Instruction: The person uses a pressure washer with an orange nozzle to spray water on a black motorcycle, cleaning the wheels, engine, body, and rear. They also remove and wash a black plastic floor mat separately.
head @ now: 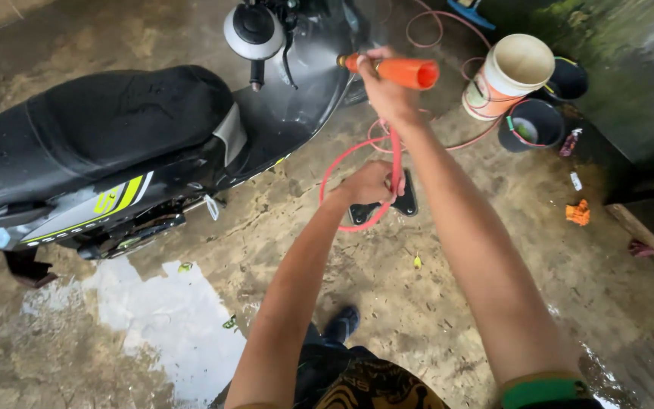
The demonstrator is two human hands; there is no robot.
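far left there's a black scooter (115,144) parked on wet concrete, seat beaded with water, a pale soapy puddle (168,318) on the floor below it. moving right, the left hand (369,184) is curled shut around a loop of thin red hose (342,163), gripping it just under the other arm. above that, the right hand (384,83) is wrapped tight around an orange spray nozzle (399,70), its tip pointing at the scooter's front panel, right by it. further right sits a cream bucket (510,72) lying tilted, two dark buckets (533,125) beside it, and an orange scrap (577,213) on the floor.
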